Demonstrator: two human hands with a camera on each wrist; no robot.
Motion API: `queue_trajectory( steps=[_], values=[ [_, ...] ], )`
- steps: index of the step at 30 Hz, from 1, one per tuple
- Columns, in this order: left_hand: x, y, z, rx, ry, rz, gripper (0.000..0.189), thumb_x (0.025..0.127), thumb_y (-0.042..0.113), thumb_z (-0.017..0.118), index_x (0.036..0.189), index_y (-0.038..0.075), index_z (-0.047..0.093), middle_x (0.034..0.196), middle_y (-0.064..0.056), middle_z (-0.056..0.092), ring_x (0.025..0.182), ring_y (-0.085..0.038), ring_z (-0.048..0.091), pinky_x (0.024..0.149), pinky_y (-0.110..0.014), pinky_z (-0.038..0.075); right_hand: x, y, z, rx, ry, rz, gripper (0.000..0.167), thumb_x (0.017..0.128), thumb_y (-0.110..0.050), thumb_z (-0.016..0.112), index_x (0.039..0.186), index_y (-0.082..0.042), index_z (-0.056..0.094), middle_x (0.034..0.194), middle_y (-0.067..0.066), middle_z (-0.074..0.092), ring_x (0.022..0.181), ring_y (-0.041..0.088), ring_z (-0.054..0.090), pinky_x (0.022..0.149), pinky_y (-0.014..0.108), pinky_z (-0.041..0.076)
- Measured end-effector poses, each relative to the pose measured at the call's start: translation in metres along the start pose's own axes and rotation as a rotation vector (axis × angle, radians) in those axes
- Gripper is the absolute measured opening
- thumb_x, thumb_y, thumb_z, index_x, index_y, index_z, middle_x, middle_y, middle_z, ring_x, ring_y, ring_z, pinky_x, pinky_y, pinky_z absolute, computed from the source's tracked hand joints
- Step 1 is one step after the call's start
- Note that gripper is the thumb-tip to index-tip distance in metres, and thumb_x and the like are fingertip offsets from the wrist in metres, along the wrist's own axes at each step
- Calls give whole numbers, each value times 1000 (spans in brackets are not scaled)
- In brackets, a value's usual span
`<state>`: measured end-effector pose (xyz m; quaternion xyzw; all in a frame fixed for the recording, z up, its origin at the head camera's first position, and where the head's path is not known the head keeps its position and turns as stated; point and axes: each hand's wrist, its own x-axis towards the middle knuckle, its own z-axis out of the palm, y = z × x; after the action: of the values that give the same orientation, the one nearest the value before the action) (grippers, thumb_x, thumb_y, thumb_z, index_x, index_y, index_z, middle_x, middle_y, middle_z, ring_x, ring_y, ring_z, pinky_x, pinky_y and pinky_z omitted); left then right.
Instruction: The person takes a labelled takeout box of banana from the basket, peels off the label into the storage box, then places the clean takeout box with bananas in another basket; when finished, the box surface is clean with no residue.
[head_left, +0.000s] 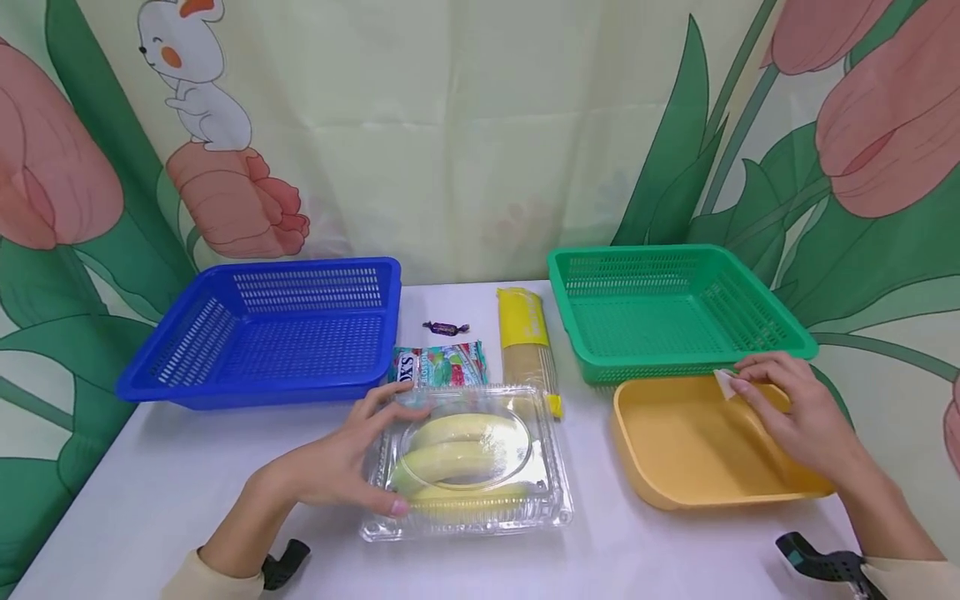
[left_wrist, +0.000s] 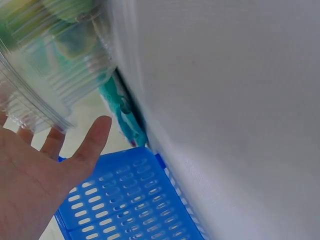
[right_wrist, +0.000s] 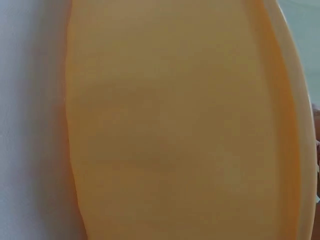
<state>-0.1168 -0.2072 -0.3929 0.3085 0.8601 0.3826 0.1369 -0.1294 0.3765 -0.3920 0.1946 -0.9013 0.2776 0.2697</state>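
Observation:
A clear plastic box (head_left: 550, 467) with bananas (head_left: 450, 458) inside is at the front middle. My left hand (head_left: 337, 458) grips its left end, thumb near the front and fingers spread toward the back. In the left wrist view, some fingertips of that hand (left_wrist: 35, 175) are hidden by the box (left_wrist: 45, 85). My right hand (head_left: 802, 412) pinches a small white piece (head_left: 725, 383), too small to identify, above the far rim of the yellow basin (head_left: 697, 450). The right wrist view shows mostly the basin (right_wrist: 175, 120), with a bit of hand at its right edge.
A blue basket (head_left: 318, 333) stands at the left and a green basket (head_left: 637, 308) behind the basin. Between them lie a wrapped candy (head_left: 446, 328), a teal FOX'S candy bag (head_left: 442, 364) and a yellow pack of noodles (head_left: 525, 337). A printed curtain (head_left: 450, 167) hangs behind the table.

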Motion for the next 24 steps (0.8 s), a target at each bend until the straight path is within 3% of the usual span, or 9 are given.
queue_trajectory(
  steps=[4,10,15,19,24],
  values=[
    [-1,-3,2,-4,0,28,93,75,46,88,155,31,42,169,11,2,154,-41,1,101,-84,28,-5,2,2,8,3,-24,6,94,5,68,92,0,70,111,-3,60,118,-10,36,97,5,24],
    [-3,-5,1,-1,1,18,93,75,46,88,154,30,42,169,11,2,154,-40,0,101,-85,26,-11,3,8,-1,-13,-46,9,91,7,71,91,-3,71,108,4,62,117,-8,37,98,8,24],
    [-2,-4,0,9,-3,31,94,75,47,89,155,29,42,169,10,2,153,-40,1,101,-83,29,-12,5,10,-40,-73,-35,18,87,7,76,92,-10,72,108,-2,60,113,-2,38,92,9,26],
    [0,-3,-1,8,-2,32,95,74,47,89,155,30,42,168,12,2,154,-39,1,101,-84,28,-6,7,13,-61,-122,-90,31,78,9,81,91,-17,72,105,-6,59,109,2,40,91,9,27],
    [0,-2,-2,4,0,34,95,74,47,89,155,30,42,169,12,1,154,-39,-1,102,-84,26,1,11,21,-63,-157,-172,38,69,13,84,90,-17,72,99,-3,60,102,3,43,89,14,31]
  ],
)
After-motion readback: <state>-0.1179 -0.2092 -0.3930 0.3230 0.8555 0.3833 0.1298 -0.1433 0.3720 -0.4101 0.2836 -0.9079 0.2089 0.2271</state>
